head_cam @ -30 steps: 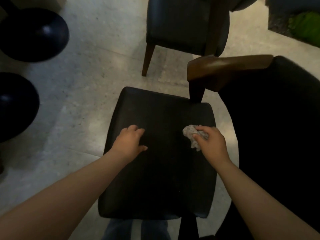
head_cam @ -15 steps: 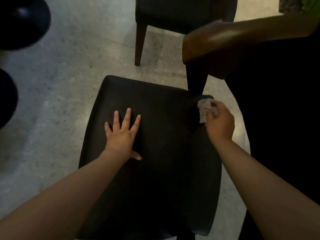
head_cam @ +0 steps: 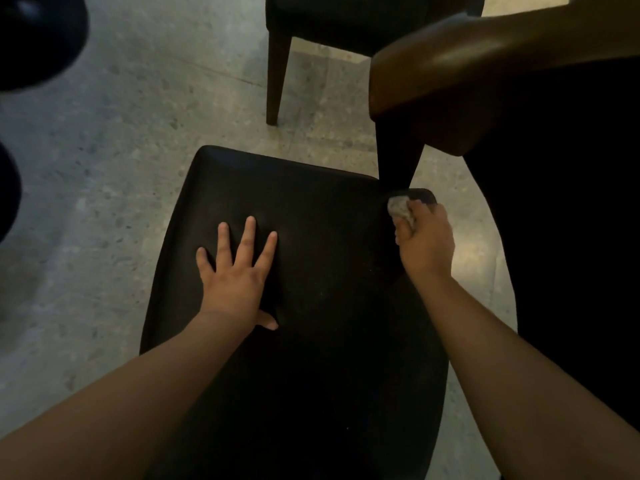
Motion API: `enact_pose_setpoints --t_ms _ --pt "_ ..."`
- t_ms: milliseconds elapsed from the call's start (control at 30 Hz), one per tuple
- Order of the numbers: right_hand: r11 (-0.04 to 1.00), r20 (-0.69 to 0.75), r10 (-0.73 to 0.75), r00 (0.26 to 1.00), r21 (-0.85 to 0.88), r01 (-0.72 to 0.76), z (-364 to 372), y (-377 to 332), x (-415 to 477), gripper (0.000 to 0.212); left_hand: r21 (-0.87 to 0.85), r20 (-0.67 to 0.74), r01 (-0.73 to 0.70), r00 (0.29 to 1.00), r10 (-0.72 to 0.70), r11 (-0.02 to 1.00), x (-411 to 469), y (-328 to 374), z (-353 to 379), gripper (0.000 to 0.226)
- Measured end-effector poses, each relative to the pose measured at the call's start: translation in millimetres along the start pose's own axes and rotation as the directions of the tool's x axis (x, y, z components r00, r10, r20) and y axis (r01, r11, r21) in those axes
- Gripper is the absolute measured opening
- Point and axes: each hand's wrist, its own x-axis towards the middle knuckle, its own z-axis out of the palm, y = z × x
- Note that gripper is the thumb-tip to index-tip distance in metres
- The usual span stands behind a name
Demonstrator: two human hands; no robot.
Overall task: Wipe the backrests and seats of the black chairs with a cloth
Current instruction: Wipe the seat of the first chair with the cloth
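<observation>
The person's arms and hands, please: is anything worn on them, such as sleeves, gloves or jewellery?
Nothing worn shows. The left hand and the right hand have no gloves, and both forearms are bare to the picture's edge: no sleeves, watch or bracelet visible.

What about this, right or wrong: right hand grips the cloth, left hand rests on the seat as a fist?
Wrong on the fist: the head view shows the left hand flat on the seat, fingers spread. The right hand does grip the cloth.

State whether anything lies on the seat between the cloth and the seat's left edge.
Yes. The left hand lies flat on the black padded chair seat, left of the crumpled grey cloth gripped by the right hand. Nothing else.
</observation>
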Motion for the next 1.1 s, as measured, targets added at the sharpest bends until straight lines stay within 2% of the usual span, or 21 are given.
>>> enact_pose_setpoints --t_ms 100,133,267,300,400,467,667,833,867,1000,1100 --pt "0.998 0.099 -0.033 0.995 0.058 0.028 -9.5 4.1 -24.6 0.039 0.004 0.009 0.005 1.0 -0.005 1.0 -0.1 0.9 -1.2 0.143" --pt "0.998 0.087 -0.035 0.996 0.057 0.03 -12.0 5.5 -29.7 0.039 0.005 0.011 0.006 1.0 -0.006 1.0 0.0 0.7 -1.4 0.143" --pt "0.997 -0.138 0.071 0.988 0.013 -0.07 -13.4 12.6 -7.0 0.038 0.008 0.011 0.007 1.0 -0.007 1.0 0.5 -0.2 0.2 0.143" --pt "0.994 -0.121 0.111 0.986 -0.004 -0.113 -11.6 13.1 5.6 0.039 0.01 0.008 0.008 1.0 -0.008 1.0 0.8 0.0 0.7 0.143" --pt "0.977 0.065 0.201 0.977 -0.085 -0.195 3.2 14.5 35.1 0.047 0.011 0.012 0.009 1.0 -0.009 1.0 1.1 0.1 1.9 0.143" --pt "0.986 0.094 0.159 0.983 -0.074 -0.153 15.1 19.5 40.3 0.048 0.011 0.013 0.014 1.0 -0.014 1.0 1.9 -0.3 2.8 0.143" --pt "0.999 -0.019 -0.009 1.0 0.048 0.01 25.4 35.3 16.0 0.039 0.015 0.016 0.013 1.0 -0.013 1.0 2.5 0.1 3.1 0.144" --pt "0.968 0.121 -0.225 0.967 0.137 0.209 5.8 13.6 -35.8 0.041 0.011 0.025 0.012 1.0 -0.012 1.0 0.7 0.3 0.8 0.144" --pt "0.959 0.115 -0.255 0.96 0.16 0.235 -1.7 12.9 -35.3 0.041 0.012 0.022 0.012 1.0 -0.012 1.0 0.6 0.6 0.8 0.144" --pt "0.982 -0.024 -0.161 0.987 0.098 0.163 -4.0 31.9 16.5 0.048 0.017 0.023 0.016 1.0 -0.016 1.0 1.2 0.5 1.2 0.144" --pt "0.993 0.097 -0.033 0.995 0.114 0.021 13.9 27.8 49.9 0.05 0.013 0.03 0.014 0.999 -0.015 1.0 2.7 -0.1 2.0 0.144"
